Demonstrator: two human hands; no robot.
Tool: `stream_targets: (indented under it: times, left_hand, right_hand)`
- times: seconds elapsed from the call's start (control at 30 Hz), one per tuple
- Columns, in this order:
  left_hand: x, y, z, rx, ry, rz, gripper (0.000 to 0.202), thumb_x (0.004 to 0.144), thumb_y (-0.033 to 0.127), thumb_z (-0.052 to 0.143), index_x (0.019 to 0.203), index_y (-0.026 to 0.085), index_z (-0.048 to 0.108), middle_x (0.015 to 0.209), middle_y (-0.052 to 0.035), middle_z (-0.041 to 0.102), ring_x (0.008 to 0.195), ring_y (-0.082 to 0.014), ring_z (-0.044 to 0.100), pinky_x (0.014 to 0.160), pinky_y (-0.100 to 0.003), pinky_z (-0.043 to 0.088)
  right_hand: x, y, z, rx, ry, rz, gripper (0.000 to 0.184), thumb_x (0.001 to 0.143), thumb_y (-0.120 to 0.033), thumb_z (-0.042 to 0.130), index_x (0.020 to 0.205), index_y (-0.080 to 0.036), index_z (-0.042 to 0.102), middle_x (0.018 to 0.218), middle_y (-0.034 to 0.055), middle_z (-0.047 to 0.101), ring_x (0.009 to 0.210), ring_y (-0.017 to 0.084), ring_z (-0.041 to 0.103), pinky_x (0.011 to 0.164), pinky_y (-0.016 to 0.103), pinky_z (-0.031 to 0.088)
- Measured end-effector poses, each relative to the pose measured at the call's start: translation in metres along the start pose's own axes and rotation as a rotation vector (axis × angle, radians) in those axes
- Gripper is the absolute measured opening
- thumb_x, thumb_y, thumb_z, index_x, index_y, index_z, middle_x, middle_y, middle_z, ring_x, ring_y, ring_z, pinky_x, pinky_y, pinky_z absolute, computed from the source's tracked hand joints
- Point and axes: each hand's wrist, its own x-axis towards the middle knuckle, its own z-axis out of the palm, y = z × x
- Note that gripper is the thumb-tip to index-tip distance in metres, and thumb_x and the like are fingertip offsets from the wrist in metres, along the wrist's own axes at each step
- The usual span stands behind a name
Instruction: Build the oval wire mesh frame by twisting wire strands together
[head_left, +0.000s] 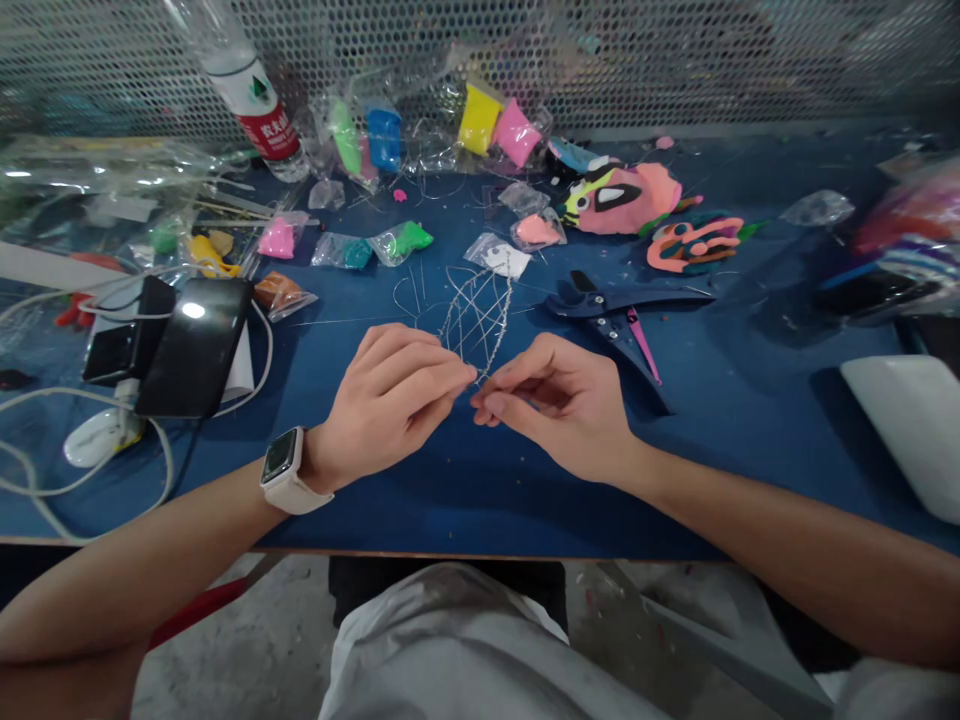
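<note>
Seen from above, two bare hands meet at the centre of the frame over a blue table (pixel 465 490). The left hand (pixel 390 400), with a pale smartwatch (pixel 283 468) on its wrist, has its fingertips pinched together on the near end of a thin wire mesh frame (pixel 476 320). The right hand (pixel 562 405) faces it, its thumb and forefinger also closed on the same end of the wire, so the two sets of fingertips nearly touch. The wire piece, a silvery lattice, rises from the fingers toward the upper middle of the frame, slightly above the tabletop.

Just right of the hands lie dark blue pliers (pixel 622 305) with a pink detail. Beyond them, in the upper right of centre, sit two colourful clay masks (pixel 637 205), mostly pink. Small clear bags of coloured clay (pixel 409 240) are scattered across the upper middle, with yellow and pink packets (pixel 495 125) near the perforated metal wall at the top. A plastic water bottle (pixel 240 80) with a red label leans at the upper left. At the left edge, a dark phone (pixel 196 345) rests among white cables (pixel 82 470).
</note>
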Motion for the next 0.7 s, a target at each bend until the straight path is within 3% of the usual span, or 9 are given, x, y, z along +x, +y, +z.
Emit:
stream_targets:
  times: [0.13,0.3,0.47,0.57,0.7]
  left_hand:
    - [0.000,0.003,0.000,-0.013,-0.006,-0.046,0.017,0.100,0.012,0.073,0.113,0.022,0.068,0.099,-0.0023,0.081,0.094,-0.0208,0.077,0.090,-0.039,0.061]
    - [0.001,0.006,-0.001,-0.009,0.003,-0.058,0.019,0.099,0.010,0.074,0.113,0.022,0.068,0.100,-0.0025,0.081,0.092,-0.0198,0.077,0.088,-0.037,0.061]
    - [0.003,0.009,-0.004,0.039,0.006,-0.048,0.018,0.100,0.011,0.073,0.111,0.025,0.070,0.098,-0.0011,0.079,0.088,-0.0175,0.076,0.085,-0.035,0.062]
    - [0.004,0.011,-0.006,0.064,0.002,-0.078,0.019,0.100,0.011,0.072,0.112,0.025,0.071,0.099,-0.0021,0.079,0.089,-0.0172,0.076,0.084,-0.034,0.063]
    - [0.005,0.014,-0.007,0.081,0.012,-0.077,0.022,0.096,0.010,0.075,0.111,0.024,0.071,0.100,-0.0028,0.078,0.090,-0.0181,0.075,0.083,-0.033,0.063]
  right_hand:
    - [0.000,0.003,0.000,-0.067,0.028,-0.034,0.021,0.083,-0.020,0.096,0.093,-0.022,0.077,0.089,0.0016,0.084,0.080,0.019,0.084,0.075,0.031,0.072]
    - [0.000,0.002,0.000,-0.289,0.116,-0.180,0.012,0.084,-0.022,0.095,0.088,-0.024,0.083,0.086,0.0016,0.085,0.074,0.019,0.083,0.069,0.030,0.071]
    - [-0.002,0.000,0.001,-0.361,0.149,-0.178,0.014,0.083,-0.029,0.096,0.091,-0.026,0.085,0.084,0.0014,0.085,0.070,0.021,0.082,0.066,0.034,0.071]
    - [-0.002,-0.001,-0.001,-0.468,0.138,-0.245,0.008,0.087,-0.025,0.092,0.091,-0.029,0.085,0.088,0.0012,0.086,0.075,0.022,0.083,0.068,0.036,0.070]
    - [-0.001,-0.006,-0.001,-0.589,0.117,-0.337,0.016,0.091,-0.018,0.087,0.092,-0.034,0.086,0.091,-0.0014,0.087,0.077,0.022,0.083,0.071,0.038,0.070]
